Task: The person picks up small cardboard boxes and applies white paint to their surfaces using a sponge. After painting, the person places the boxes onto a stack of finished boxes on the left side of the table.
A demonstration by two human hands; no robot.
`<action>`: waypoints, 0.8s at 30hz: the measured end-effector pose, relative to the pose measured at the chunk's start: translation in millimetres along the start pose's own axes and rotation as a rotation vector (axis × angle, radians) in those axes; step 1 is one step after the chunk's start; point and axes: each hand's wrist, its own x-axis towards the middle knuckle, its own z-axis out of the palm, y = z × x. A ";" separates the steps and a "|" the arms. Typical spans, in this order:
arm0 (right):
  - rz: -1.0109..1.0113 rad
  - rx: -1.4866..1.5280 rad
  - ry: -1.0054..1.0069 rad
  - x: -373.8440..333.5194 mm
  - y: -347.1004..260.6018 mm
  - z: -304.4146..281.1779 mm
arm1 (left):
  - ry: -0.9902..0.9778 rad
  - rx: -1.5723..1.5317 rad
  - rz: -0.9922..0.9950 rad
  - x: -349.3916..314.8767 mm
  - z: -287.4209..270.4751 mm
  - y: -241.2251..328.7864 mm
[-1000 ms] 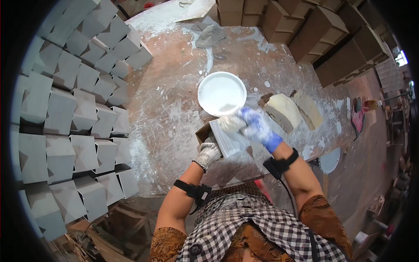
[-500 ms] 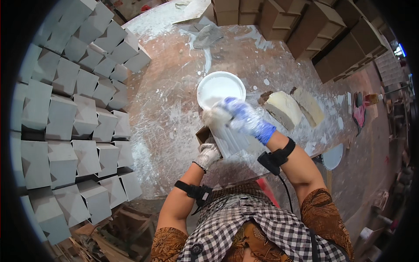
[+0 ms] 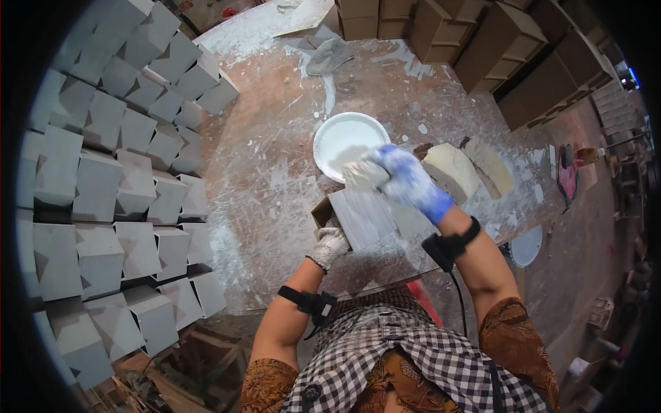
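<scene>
My left hand (image 3: 331,247), in a white knit glove, grips a box (image 3: 363,217) at its open brown end, with the fingers partly hidden inside. The box's upper face is streaked with white coating. My right hand (image 3: 406,175), in a blue and white glove, is closed round a whitish sponge (image 3: 365,175). That sponge hangs over the box's far edge and the near rim of a white round tub (image 3: 317,148). White liquid (image 3: 350,134) lies in the tub.
White-coated boxes (image 3: 96,186) stand stacked along the left. Brown uncoated boxes (image 3: 482,51) line the far right. Two cream foam-like chunks (image 3: 451,168) lie right of the tub, and a grey rag (image 3: 328,56) lies farther back on the white-spattered table (image 3: 255,199).
My right hand has moved right and slightly toward me with the sponge, off the box's upper face, which now shows more fully. My left hand and the box have hardly moved.
</scene>
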 end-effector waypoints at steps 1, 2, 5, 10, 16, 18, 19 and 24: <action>-0.099 -0.222 -0.008 12.0 11.9 1.0 | 0.031 -0.177 -0.022 -0.1 3.1 -0.5; -0.096 -0.213 -0.024 16.5 20.5 8.2 | 0.054 -0.259 -0.033 -1.4 5.5 0.5; 0.173 0.118 -0.054 -18.3 24.9 15.1 | 0.099 -0.350 -0.054 -8.3 13.5 7.0; 0.155 0.695 -0.132 -129.5 -15.9 14.0 | 0.174 -0.389 -0.161 -17.8 22.2 18.9; 0.341 0.738 -0.047 -88.2 -31.7 -7.0 | 0.104 -0.296 -0.135 -16.3 17.4 17.4; 0.212 -0.004 -0.013 -37.5 -21.8 -7.0 | 0.083 -0.247 -0.127 -15.0 15.6 15.0; -0.008 -0.181 0.005 -14.8 -17.1 -3.9 | 0.075 -0.222 -0.124 -14.2 15.0 14.2; 0.059 0.302 -0.078 8.5 -5.7 34.8 | 0.012 -0.036 -0.115 -10.1 8.0 11.8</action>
